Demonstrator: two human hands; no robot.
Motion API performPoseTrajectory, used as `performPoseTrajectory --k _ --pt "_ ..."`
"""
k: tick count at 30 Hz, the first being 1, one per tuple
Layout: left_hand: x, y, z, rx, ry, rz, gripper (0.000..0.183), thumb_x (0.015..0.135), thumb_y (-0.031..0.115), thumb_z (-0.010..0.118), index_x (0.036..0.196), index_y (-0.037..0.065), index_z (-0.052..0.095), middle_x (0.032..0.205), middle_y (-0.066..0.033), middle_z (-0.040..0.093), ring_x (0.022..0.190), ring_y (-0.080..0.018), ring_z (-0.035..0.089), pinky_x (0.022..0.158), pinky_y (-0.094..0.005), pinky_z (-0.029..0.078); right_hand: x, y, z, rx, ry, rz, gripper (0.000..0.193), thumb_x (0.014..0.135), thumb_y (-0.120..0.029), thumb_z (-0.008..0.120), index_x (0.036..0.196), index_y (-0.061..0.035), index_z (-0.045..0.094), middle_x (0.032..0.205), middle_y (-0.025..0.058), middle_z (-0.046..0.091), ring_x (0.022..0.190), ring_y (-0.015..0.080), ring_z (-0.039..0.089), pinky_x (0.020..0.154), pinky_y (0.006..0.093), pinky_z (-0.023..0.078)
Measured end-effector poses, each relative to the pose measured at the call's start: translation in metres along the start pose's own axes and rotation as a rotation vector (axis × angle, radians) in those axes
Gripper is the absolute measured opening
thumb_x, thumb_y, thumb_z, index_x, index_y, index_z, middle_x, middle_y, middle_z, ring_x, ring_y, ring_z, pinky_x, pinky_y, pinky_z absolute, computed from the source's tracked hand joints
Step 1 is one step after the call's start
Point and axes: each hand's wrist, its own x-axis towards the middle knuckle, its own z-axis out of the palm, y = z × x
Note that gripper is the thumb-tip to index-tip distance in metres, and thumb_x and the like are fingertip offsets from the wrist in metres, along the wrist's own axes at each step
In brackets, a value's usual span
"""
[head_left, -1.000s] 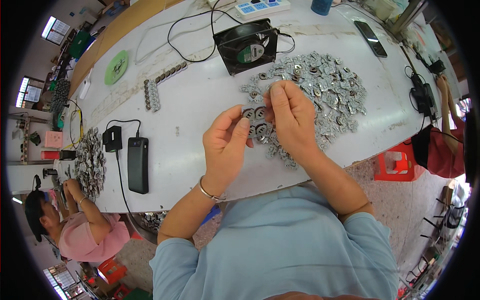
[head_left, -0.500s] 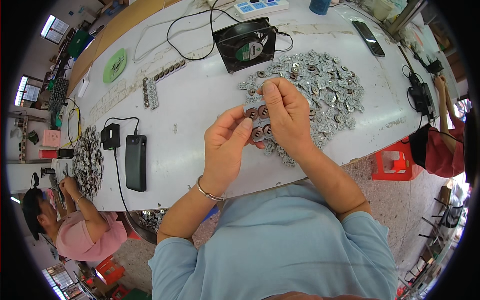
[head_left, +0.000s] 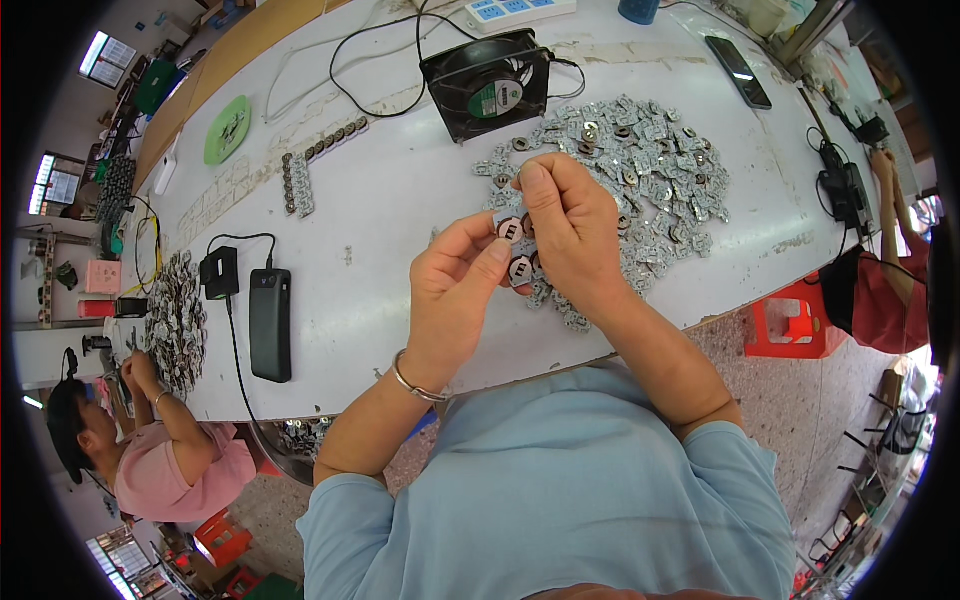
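My left hand (head_left: 453, 290) and my right hand (head_left: 570, 235) meet over the white table (head_left: 380, 190), close to its near edge. Between the fingertips of both hands is a short row of small round metal parts (head_left: 517, 250) with dark centres. The left thumb and forefinger pinch the row's left side, while the right hand grips it from above. Just beyond my right hand lies a wide heap of small silvery metal parts (head_left: 640, 170). A metal bracelet circles my left wrist.
A black square fan (head_left: 488, 82) stands behind the heap, its cable running left. A black power bank (head_left: 270, 323) and charger (head_left: 218, 272) lie at left, with rows of assembled parts (head_left: 298, 180) beyond. A phone (head_left: 738, 71) lies far right. Another person (head_left: 150, 450) works at lower left.
Both hands have drawn slightly toward me with the row of parts, away from the heap. The fingers have shifted their grip on it.
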Motion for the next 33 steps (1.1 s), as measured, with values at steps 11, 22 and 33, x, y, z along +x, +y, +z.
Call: performPoseTrajectory --k 11,22,33 --pt "0.003 0.002 -0.006 -0.063 -0.028 -0.105 0.028 0.097 0.015 0.052 0.117 -0.004 0.054 0.102 -0.0119 0.064 0.080 -0.0184 0.067 0.060 -0.0353 0.060 0.001 -0.001 0.001 0.035 -0.012 -0.030 0.018 0.096 -0.016 0.055 0.086 -0.0013 0.059 0.063 0.0021 0.054 0.056 0.0055 0.048 0.050 0.0241 0.040" --pt "0.002 0.001 -0.008 -0.097 -0.005 -0.121 0.024 0.097 0.014 0.051 0.114 -0.003 0.055 0.097 -0.0117 0.066 0.077 -0.0181 0.067 0.056 -0.0346 0.060 0.001 0.003 -0.001 0.118 -0.049 0.039 0.022 0.098 -0.018 0.052 0.086 -0.0008 0.059 0.072 0.0006 0.057 0.064 0.0059 0.047 0.057 0.0241 0.041" --pt "0.002 0.003 -0.010 -0.092 0.070 -0.053 0.025 0.097 0.015 0.054 0.112 -0.005 0.057 0.098 -0.0105 0.065 0.075 -0.0137 0.065 0.054 -0.0294 0.059 0.003 -0.002 -0.013 0.215 -0.149 0.254 0.017 0.092 -0.013 0.054 0.089 0.0000 0.063 0.068 -0.0012 0.056 0.056 0.0033 0.047 0.049 0.0206 0.038"
